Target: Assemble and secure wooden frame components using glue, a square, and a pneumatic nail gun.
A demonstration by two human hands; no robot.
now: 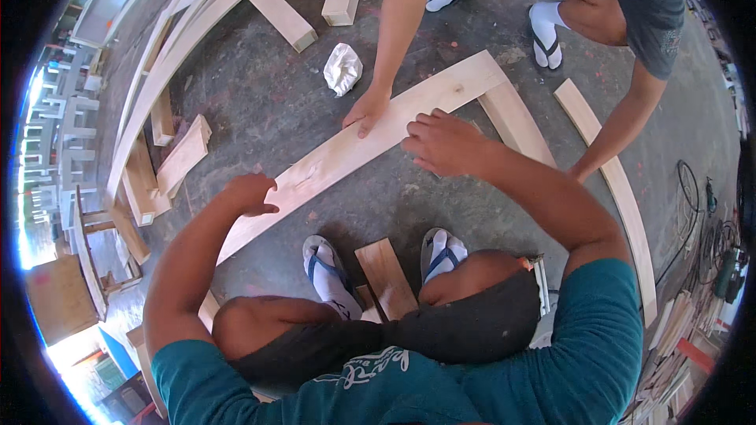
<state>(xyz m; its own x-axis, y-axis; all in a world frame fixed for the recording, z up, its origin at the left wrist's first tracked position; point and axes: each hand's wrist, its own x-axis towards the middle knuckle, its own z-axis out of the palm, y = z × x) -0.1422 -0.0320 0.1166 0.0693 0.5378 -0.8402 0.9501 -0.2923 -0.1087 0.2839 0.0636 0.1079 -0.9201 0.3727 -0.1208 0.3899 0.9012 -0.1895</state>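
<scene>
Squatting over a long curved plank (354,149) on the concrete floor (260,102), we've got both hands on it. Our left hand (250,193) curls loosely over the plank's near edge, and its grip is half closed. Our right hand (442,142) lies flat on top, fingers spread. Another person's hand (365,110) presses the plank's far edge, and a crumpled white rag (342,68) sits just beyond the plank.
</scene>
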